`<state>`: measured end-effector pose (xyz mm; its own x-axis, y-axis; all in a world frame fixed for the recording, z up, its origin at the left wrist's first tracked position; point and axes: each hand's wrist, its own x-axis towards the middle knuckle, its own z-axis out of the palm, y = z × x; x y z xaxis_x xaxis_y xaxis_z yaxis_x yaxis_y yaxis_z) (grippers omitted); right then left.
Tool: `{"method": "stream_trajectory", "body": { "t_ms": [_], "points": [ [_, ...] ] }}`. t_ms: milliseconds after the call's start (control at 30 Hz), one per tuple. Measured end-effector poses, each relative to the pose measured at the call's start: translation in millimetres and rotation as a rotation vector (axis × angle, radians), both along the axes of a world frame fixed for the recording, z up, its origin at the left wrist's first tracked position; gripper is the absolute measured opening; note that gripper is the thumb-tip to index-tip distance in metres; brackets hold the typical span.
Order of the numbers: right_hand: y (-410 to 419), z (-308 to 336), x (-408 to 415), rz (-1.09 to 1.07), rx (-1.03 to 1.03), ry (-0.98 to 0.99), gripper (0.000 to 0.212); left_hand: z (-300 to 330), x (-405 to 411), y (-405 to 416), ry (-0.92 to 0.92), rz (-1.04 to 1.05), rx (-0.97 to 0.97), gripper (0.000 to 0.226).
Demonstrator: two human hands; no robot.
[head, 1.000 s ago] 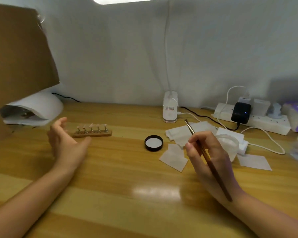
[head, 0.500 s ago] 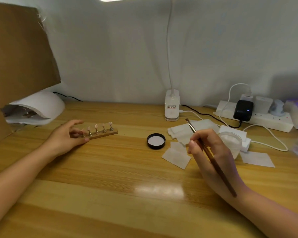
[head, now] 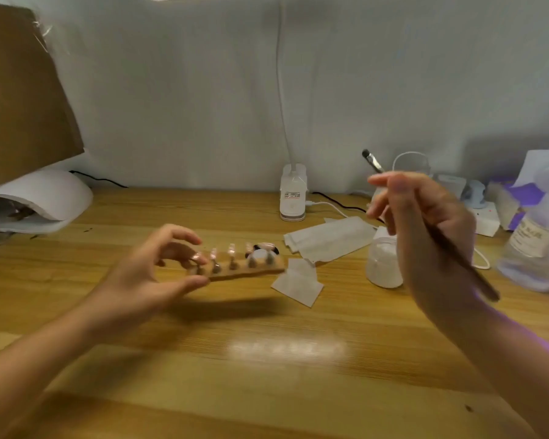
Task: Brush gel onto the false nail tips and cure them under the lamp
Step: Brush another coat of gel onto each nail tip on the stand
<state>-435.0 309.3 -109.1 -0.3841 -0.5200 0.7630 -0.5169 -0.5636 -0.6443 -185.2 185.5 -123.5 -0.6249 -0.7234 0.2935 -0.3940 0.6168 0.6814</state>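
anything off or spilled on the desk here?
No spill visible. One oddity: loose white wipes lie scattered near the jar. The left hand holds the nail strip off the desk.

Label on clear bottle (head: 534,239) too blurred to read, sticker on white lamp base (head: 293,198) illegible

Bright light from overhead leaves a glare patch on the tabletop (head: 286,346); hands and edges are motion-blurred, corners bowed.

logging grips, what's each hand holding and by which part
Left hand pinches the nail stand by its left end; right hand grips the brush mid-handle.
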Motion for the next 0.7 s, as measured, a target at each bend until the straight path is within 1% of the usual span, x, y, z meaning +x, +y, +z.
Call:
{"method": "stream_trajectory", "body": {
  "t_ms": [67, 133, 200, 300, 367, 467, 567, 700],
  "points": [
    [5.5, 15.3, -11.4, -0.040, -0.028, -0.045, 0.025, 0.4, -27.7, 16.7, 0.012, -0.107, -0.020, 0.046],
    [12.6, 29.5, -23.1, -0.091, 0.011, -0.147, 0.033, -6.1, -56.6, 29.3, 0.034, -0.181, -0.001, 0.041],
    [19.7, 37.9, -36.6, -0.114, 0.148, -0.247, 0.039, -16.6, -83.2, 39.4, 0.059, -0.244, 0.042, 0.041],
    [30.3, 39.7, -55.4, -0.131, 0.349, -0.285, 0.043, -30.4, -115.6, 49.5, 0.061, -0.291, 0.084, 0.038],
    [35.5, 35.2, -65.4, -0.142, 0.452, -0.253, 0.042, -36.5, -132.4, 53.8, 0.063, -0.311, 0.099, 0.035],
    [35.2, 23.0, -78.9, -0.191, 0.536, -0.164, 0.023, -42.8, -146.6, 58.4, 0.036, -0.304, 0.102, 0.035],
    [27.6, 13.2, -88.4, -0.263, 0.575, -0.088, 0.029, -45.8, -150.5, 59.8, 0.046, -0.284, 0.098, 0.036],
    [12.6, 8.8, -86.9, -0.242, 0.645, 0.051, 0.033, -46.0, -153.5, 59.3, 0.080, -0.294, 0.113, 0.034]
  ]
}}
